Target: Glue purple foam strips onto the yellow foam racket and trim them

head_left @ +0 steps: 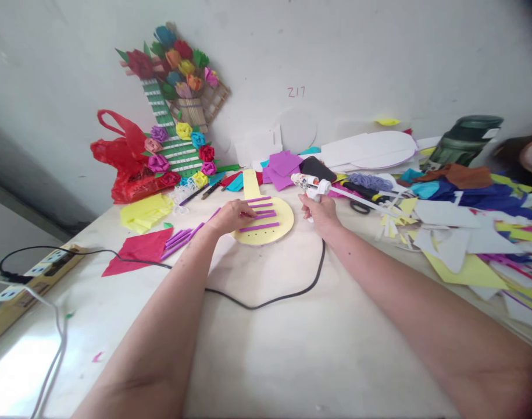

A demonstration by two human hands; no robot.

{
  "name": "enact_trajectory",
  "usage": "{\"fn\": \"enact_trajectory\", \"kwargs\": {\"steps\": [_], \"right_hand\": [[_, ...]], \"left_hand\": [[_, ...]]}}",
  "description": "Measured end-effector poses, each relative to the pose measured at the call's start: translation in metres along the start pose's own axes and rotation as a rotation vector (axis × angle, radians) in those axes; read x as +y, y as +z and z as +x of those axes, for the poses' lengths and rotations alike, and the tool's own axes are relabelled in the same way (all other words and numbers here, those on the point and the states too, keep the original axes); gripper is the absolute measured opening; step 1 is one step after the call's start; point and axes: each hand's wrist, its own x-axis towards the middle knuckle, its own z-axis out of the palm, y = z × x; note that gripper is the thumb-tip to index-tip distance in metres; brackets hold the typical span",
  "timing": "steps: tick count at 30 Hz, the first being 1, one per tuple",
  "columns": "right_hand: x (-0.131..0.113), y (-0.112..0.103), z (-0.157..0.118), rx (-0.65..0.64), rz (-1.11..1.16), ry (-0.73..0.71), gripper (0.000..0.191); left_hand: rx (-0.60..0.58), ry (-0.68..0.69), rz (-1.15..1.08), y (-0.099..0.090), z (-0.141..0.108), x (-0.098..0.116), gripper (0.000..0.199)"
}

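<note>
A yellow guitar-shaped cutout (pixel 272 231) lies flat on the table, its narrow neck pointing away from me. Several purple paper sticks (pixel 261 226) run across its round body, with a row of small dots on the near side. My left hand (pixel 234 216) rests over the cutout's left part, fingers closed on one purple stick against the surface; their tips are partly hidden. To the right of the cutout, my right hand (pixel 320 213) grips the handle of a white glue gun (pixel 311 184). Its nozzle points left, and a long glue stick juts out behind.
More purple sticks lie by red paper (pixel 137 251) at left. A black cord (pixel 252 307) loops across the table from a power strip (pixel 39 270). Paper flowers (pixel 185 64) lean on the wall. Scraps (pixel 449 233), scissors (pixel 360 206) and a dark bottle (pixel 464 142) crowd the right.
</note>
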Motion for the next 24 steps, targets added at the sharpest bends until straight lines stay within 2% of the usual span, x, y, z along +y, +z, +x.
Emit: {"fn": "enact_trajectory", "kwargs": {"steps": [17,24], "right_hand": [[0.0034,-0.0005,0.0018,-0.007,-0.024,-0.012,0.021],[0.0021,0.0001,0.0010,-0.002,-0.030,-0.010,0.020]], "left_hand": [[-0.006,0.017,0.062,-0.0002,-0.0006,0.0011,0.016],[0.017,0.029,0.017,0.0014,-0.0004,0.0014,0.012]]}}
